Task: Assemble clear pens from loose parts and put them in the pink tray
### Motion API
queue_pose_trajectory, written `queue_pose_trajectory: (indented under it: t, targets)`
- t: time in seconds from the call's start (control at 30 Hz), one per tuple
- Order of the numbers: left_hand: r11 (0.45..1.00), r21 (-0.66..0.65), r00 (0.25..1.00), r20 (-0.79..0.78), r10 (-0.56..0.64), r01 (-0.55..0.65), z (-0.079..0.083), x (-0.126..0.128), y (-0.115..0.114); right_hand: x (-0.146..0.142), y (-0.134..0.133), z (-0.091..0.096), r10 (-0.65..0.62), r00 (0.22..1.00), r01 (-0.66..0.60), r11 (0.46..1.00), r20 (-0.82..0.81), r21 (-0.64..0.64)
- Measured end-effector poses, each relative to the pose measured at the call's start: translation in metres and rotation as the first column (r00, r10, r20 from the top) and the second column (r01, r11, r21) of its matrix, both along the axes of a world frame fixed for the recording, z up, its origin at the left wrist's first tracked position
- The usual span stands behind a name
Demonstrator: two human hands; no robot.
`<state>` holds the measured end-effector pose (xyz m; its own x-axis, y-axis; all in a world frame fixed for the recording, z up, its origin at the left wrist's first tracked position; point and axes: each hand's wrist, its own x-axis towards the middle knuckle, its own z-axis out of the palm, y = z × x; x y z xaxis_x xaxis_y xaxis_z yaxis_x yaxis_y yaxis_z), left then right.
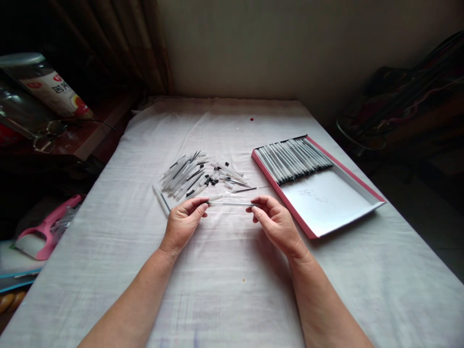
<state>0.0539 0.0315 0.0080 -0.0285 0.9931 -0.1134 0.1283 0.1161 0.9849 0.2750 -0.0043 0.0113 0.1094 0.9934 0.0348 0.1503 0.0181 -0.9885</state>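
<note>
Both hands hold one thin, whitish ballpoint pen (234,203) level above the cloth. My left hand (186,220) pinches its left end, where something dark shows at the fingertips. At the right end, my right hand (274,220) closes thumb and fingers on it; the tip is hidden there. Just beyond my left hand lies a loose pile of clear pen barrels and refills (183,174). Small black pen caps (212,181) are scattered at the pile's right side. A shallow pink-edged box lid (295,212) stands beside my right hand, with a row of pens (293,159) in its far half.
A pale cloth (217,290) covers the table. A small red bit (252,119) lies near the back. To the left are a labelled jar (54,89), glasses (47,137) and a pink-handled item (50,227). A wall closes off the far side.
</note>
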Motion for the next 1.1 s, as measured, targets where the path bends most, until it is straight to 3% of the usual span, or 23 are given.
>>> queue_pose_trajectory:
  t: [1.1]
  targets:
    - [0.999,-0.036,1.000,0.021,0.004,-0.003,0.0011,-0.0011,0.0000,0.0038,0.0007,0.0012,-0.064,0.998,0.064,0.998,0.028,-0.001]
